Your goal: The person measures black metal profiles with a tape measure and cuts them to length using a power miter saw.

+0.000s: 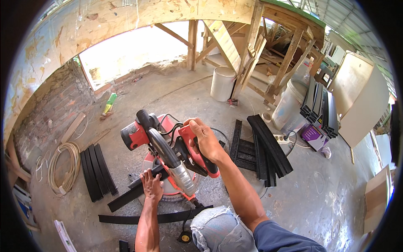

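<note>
A red and black mitre saw (168,145) stands on the floor in front of me, its head over a round base. My right hand (203,140) is wrapped round the saw's red handle. My left hand (152,185) holds a black channel strip (128,197) down on the saw base, fingers bent over it. The strip runs out to the lower left, and its far end is hidden under the saw head. A silver blade guard (182,178) covers the blade. Another long black strip (138,219) lies nearer to me, beside a tape measure (184,237).
Several black strips (97,171) lie at the left, near a cable coil (64,169). More black pieces (268,145) are stacked right of the saw, near a power strip (282,138). Behind them stand a white bucket (289,105) and a purple box (312,136). A green bottle (110,103) lies farther back.
</note>
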Demonstrator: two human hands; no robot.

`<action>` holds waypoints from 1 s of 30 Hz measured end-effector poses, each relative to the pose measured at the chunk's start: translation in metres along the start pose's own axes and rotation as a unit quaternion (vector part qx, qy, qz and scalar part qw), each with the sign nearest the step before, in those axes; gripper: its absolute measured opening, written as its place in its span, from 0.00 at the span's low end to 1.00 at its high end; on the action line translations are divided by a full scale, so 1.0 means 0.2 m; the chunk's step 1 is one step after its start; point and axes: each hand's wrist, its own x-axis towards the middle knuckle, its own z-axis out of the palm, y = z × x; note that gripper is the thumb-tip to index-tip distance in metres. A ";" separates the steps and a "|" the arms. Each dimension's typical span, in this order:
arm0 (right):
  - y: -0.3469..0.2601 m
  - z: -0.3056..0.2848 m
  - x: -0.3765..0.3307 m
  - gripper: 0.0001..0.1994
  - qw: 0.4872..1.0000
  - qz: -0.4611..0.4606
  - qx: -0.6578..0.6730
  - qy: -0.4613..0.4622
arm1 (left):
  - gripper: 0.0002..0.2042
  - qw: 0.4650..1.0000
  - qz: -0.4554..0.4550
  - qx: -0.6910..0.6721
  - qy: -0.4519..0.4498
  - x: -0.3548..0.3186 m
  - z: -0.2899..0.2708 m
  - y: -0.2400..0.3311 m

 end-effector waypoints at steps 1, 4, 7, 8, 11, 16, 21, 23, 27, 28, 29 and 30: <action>0.00 0.00 0.00 0.22 1.000 0.000 0.000 0.000 | 0.23 1.000 0.001 0.000 0.000 0.00 0.01 0.00; -0.02 0.00 -0.01 0.22 1.000 -0.002 -0.001 -0.002 | 0.21 0.998 0.027 -0.001 0.056 -0.01 0.02 -0.02; 0.00 0.00 -0.01 0.22 1.000 -0.005 -0.002 -0.002 | 0.21 0.997 0.032 -0.009 0.069 0.00 0.05 -0.03; 0.00 0.00 -0.01 0.22 1.000 -0.001 -0.003 0.001 | 0.21 0.998 0.024 -0.009 0.049 -0.01 0.06 -0.03; -0.01 0.00 -0.02 0.22 1.000 -0.001 -0.002 0.001 | 0.22 0.999 0.015 -0.014 0.028 0.00 0.05 -0.03; 0.01 0.00 -0.02 0.21 1.000 -0.007 0.006 0.000 | 0.22 0.999 0.017 -0.019 0.029 0.00 0.05 -0.03; -0.01 0.00 -0.03 0.22 1.000 -0.005 0.010 -0.005 | 0.23 1.000 0.014 -0.006 0.027 -0.01 0.04 -0.03; -0.01 0.00 -0.04 0.22 1.000 -0.005 0.012 -0.004 | 0.23 1.000 0.011 -0.007 0.021 0.00 0.03 -0.02; 0.00 0.00 -0.03 0.22 1.000 -0.006 0.008 -0.002 | 0.23 1.000 0.008 -0.011 0.018 0.00 0.03 -0.02; -0.01 0.00 -0.04 0.22 1.000 -0.007 0.008 -0.002 | 0.23 1.000 0.008 -0.011 0.018 0.00 0.04 -0.03; -0.02 0.01 -0.04 0.20 1.000 -0.001 0.013 0.000 | 0.23 1.000 0.010 -0.010 0.023 0.00 0.05 -0.04; -0.03 0.01 -0.05 0.19 1.000 0.005 0.016 0.004 | 0.23 0.999 0.012 -0.010 0.028 0.00 0.05 -0.04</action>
